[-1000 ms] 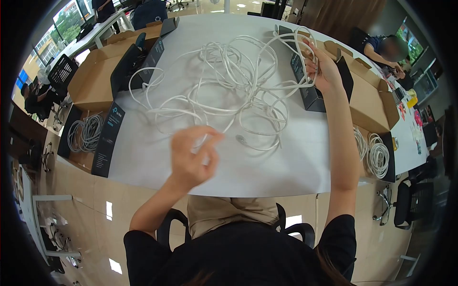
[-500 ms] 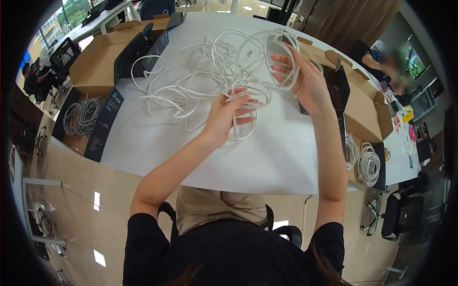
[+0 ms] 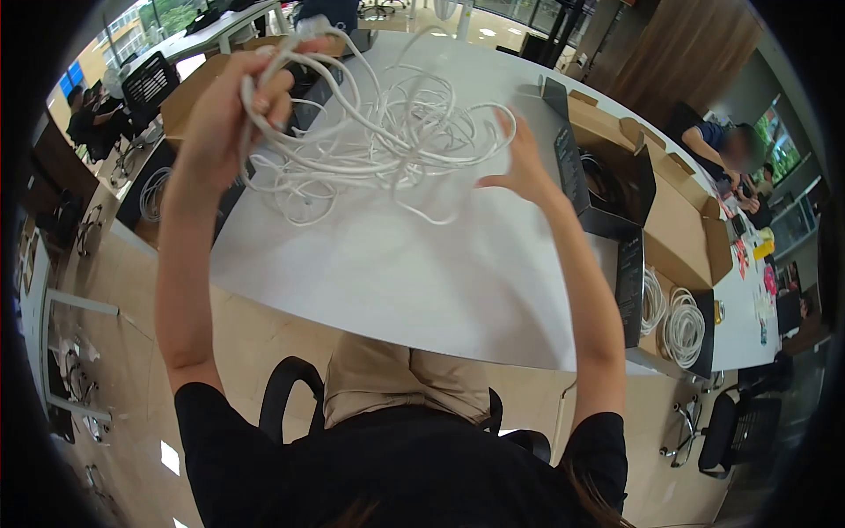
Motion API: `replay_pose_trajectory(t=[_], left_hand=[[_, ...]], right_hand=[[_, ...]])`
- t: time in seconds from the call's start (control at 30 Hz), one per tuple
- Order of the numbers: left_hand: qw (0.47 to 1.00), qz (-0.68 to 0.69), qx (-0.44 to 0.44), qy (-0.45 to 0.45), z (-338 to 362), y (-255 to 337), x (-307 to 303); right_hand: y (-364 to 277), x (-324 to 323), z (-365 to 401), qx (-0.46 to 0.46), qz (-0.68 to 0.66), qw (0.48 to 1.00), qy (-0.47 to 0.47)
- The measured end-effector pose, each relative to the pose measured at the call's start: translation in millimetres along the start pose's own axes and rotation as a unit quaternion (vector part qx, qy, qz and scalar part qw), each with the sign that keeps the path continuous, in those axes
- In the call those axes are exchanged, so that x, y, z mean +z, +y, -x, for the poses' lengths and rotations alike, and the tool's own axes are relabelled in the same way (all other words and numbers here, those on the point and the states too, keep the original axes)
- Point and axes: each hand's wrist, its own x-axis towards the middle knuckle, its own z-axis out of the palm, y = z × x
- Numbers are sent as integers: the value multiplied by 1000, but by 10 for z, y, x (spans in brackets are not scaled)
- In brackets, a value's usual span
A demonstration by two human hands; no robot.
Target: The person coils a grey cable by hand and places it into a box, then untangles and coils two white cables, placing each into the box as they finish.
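Observation:
A tangle of white cable (image 3: 409, 163) lies heaped over the far middle of the white table (image 3: 387, 282). My left hand (image 3: 231, 110) is raised at the upper left, its fingers closed round several strands that stretch back to the heap. Motion blurs that hand a little. At the heap's right side, my right hand (image 3: 528, 167) has thumb and fingers spread wide, with a cable loop crossing right at its fingertips. One loose cable end curls on the table below the heap.
Open cardboard boxes stand on both sides; the left box (image 3: 198, 92) and the right box (image 3: 687, 198) have raised flaps. Coiled white cables (image 3: 682, 327) sit in the near right box, and a dark coil (image 3: 598, 176) in the far one. A person (image 3: 704, 136) sits beyond the right boxes.
My left hand has moved up and left, pulling cable strands with it. My right hand has come off the upper loops, moved slightly down, and spread open. The tangle has been stretched leftward.

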Motion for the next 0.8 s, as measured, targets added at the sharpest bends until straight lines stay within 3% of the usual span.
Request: replay_pose_trajectory(t=[0.1,0.17,0.27,0.4,0.43,0.5,0.57,0.63,0.73,0.8], left_hand=[[997,40,27,-65,85,323,-192],[997,44,50,34,238,591,-234],[991,50,118,-31,612,1011,-694],[972,100,214,17,1381,1404,-1077],[968,68,235,47,1611,1527,-1193],[932,22,335,134,2130,1713,-1515],[930,21,334,151,2521,1831,-1736],[949,79,276,129,2757,1813,-1852],[903,46,305,299,3136,1759,-2075],[922,62,302,234,3389,1720,-2236]], right_hand=[[-463,535,-430,-28,-28,998,-46],[-719,884,-674,-29,-74,995,-64],[-869,1069,-907,36,-62,981,-181],[-612,1165,-951,29,-10,992,-119],[-521,1167,-928,14,31,996,-77],[-330,1092,-917,25,116,989,-92],[-106,1063,-878,37,131,987,-82],[22,1008,-847,47,156,984,-74],[179,893,-851,59,200,975,-75],[426,869,-865,78,215,970,-83]])
